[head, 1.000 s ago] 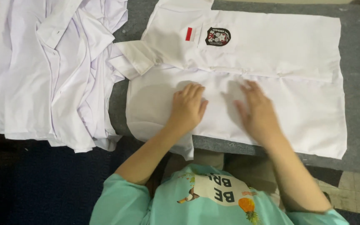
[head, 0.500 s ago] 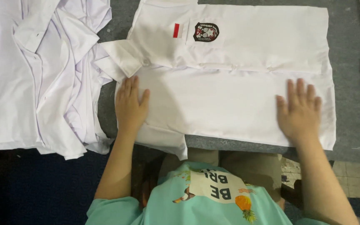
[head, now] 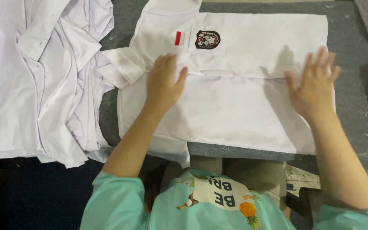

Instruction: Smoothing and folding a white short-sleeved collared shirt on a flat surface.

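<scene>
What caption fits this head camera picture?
Both hands, left and right, press flat on a white shirt beside a shirt pile.

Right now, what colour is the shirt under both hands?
White shirt, with a small red-and-white patch and a dark badge; the head view shows it.

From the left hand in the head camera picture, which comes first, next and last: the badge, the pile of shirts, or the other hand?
From the left hand:
1. Badge, just above, toward the right.
2. Pile of shirts, off to the left.
3. Right hand, far across the folded shirt.
</scene>
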